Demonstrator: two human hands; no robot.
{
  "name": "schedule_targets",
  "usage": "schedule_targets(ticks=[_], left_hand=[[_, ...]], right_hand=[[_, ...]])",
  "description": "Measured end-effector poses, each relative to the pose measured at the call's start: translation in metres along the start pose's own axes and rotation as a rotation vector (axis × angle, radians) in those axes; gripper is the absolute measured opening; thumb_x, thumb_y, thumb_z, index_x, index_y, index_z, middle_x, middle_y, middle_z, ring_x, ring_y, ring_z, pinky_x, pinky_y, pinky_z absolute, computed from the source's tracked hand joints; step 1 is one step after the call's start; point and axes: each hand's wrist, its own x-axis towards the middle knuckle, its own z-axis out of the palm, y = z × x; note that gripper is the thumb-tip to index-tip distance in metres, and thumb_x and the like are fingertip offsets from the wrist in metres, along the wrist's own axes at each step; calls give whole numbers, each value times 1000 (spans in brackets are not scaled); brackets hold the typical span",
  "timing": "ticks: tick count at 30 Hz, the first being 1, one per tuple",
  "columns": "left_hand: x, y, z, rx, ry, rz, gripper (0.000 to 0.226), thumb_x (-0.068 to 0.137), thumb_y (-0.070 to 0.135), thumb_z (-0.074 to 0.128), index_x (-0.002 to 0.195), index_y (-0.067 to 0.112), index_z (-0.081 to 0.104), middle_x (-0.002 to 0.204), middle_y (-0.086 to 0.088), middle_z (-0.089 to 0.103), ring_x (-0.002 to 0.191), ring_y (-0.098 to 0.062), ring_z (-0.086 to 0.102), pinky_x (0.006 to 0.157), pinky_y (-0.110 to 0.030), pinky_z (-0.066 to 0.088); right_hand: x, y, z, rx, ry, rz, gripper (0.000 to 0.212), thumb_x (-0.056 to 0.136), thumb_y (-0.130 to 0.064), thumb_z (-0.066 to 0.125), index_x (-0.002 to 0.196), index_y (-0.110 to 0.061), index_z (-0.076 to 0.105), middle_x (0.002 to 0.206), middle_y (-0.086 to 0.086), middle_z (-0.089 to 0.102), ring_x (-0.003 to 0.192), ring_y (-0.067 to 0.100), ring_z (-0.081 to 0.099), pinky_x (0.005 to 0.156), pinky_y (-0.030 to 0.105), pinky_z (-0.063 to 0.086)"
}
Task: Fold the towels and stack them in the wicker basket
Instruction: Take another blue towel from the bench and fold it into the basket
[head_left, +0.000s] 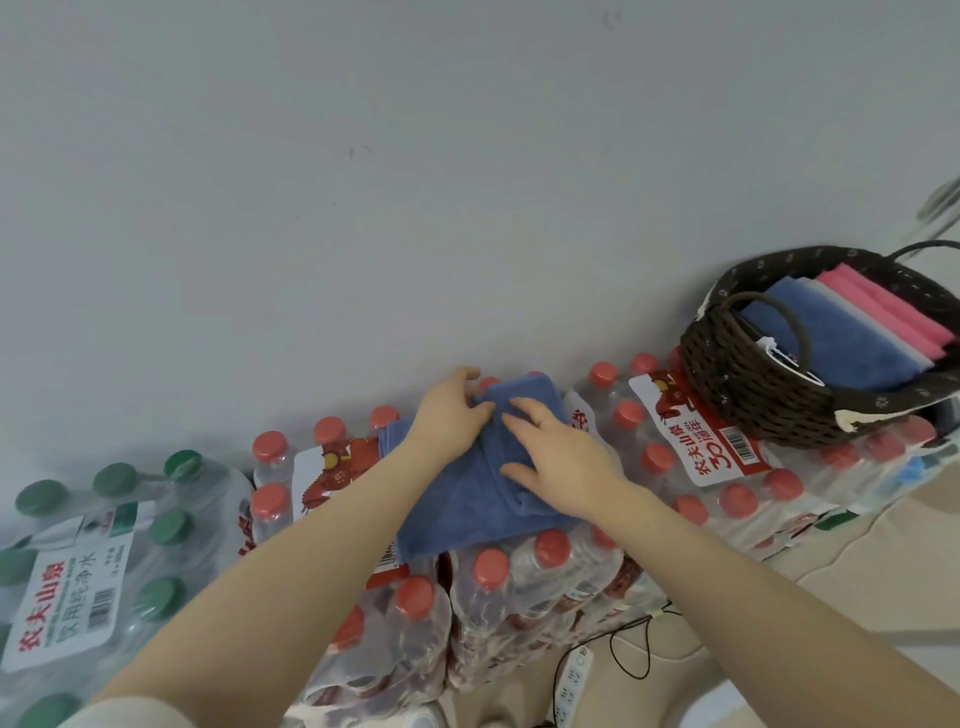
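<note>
A blue towel (457, 499) lies partly folded on top of shrink-wrapped packs of red-capped water bottles (524, 577). My left hand (452, 415) pinches the towel's far folded edge. My right hand (561, 457) lies flat on the folded part, fingers spread, pressing it down. The dark brown wicker basket (753, 384) stands on the bottle packs at the right, well clear of both hands. Inside it lie folded towels: a blue one (831, 338), a white one (883, 332) and a pink one (893, 306).
A pack of green-capped bottles (104, 551) sits at the left. A grey wall (415, 182) rises right behind the packs. On the floor at the bottom lie a white power strip (574, 680) and a black cable (634, 649).
</note>
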Motion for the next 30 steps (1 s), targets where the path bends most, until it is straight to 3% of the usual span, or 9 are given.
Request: schedule_targets(ticks=[5, 10, 13, 16, 18, 21, 24, 27, 30], left_hand=[[-10, -34, -30, 693, 65, 6, 40, 96, 37, 35, 127, 15, 48, 138, -7, 44, 128, -29, 36, 105, -40, 26], [-19, -55, -49, 846, -116, -43, 59, 91, 57, 32, 128, 15, 50, 152, -2, 26, 137, -29, 23, 111, -44, 18], [-19, -49, -56, 470, -41, -63, 46, 87, 44, 55, 113, 7, 59, 132, -9, 48, 123, -28, 45, 99, -33, 36], [-33, -35, -58, -146, 20, -139, 20, 83, 22, 66, 94, 8, 58, 87, -5, 62, 79, -19, 60, 59, -18, 48], [-41, -38, -55, -354, -42, -274, 24, 82, 21, 68, 98, 6, 59, 90, -10, 66, 78, -22, 63, 64, -26, 53], [-47, -46, -56, -443, -148, -409, 39, 74, 23, 76, 105, 4, 62, 98, -17, 70, 87, -33, 68, 81, -44, 56], [-48, -55, -58, -402, -178, -370, 29, 77, 18, 72, 103, 12, 61, 92, -10, 70, 81, -27, 68, 74, -38, 57], [-52, -57, -52, -326, -141, -270, 39, 83, 18, 66, 119, 16, 51, 107, -5, 66, 94, -25, 65, 87, -42, 54], [-54, -48, -47, -380, -95, -206, 37, 90, 17, 55, 126, 18, 46, 116, -4, 62, 102, -24, 61, 94, -43, 50]], right_hand=[[7, -11, 12, -149, -60, 27, 75, 93, -52, 36, 150, -16, 1, 158, -2, -8, 109, 26, 57, 68, 30, 39], [1, -23, 36, -302, -1, 43, 73, 97, -50, 23, 147, -8, -11, 158, 5, -3, 70, 22, 45, 49, 30, 29], [1, -21, 39, -335, 20, 41, 76, 96, -52, 23, 147, -7, -10, 156, 8, 17, 67, 20, 40, 51, 31, 28], [2, -20, 40, -279, 88, 13, 70, 96, -50, 21, 148, -10, -3, 157, 8, 6, 61, 22, 46, 46, 28, 31], [4, -15, 41, -262, 150, 13, 66, 95, -49, 16, 148, -10, 12, 156, 5, 9, 67, 22, 60, 48, 25, 32], [3, -14, 31, -225, 347, 8, 52, 94, -37, 26, 134, -13, 49, 143, 1, 45, 80, 10, 69, 46, 19, 34], [5, -10, 33, -45, 188, 117, 45, 100, -27, 30, 145, -26, 27, 156, -12, 15, 108, 21, 60, 68, 33, 52], [8, -16, 34, -122, 165, 185, 50, 99, -20, 28, 148, -28, 17, 158, -9, 4, 78, 26, 60, 46, 27, 34], [7, -27, 31, -159, 102, 220, 53, 99, -15, 25, 149, -21, 9, 158, 0, -4, 46, 16, 29, 42, 25, 19]])
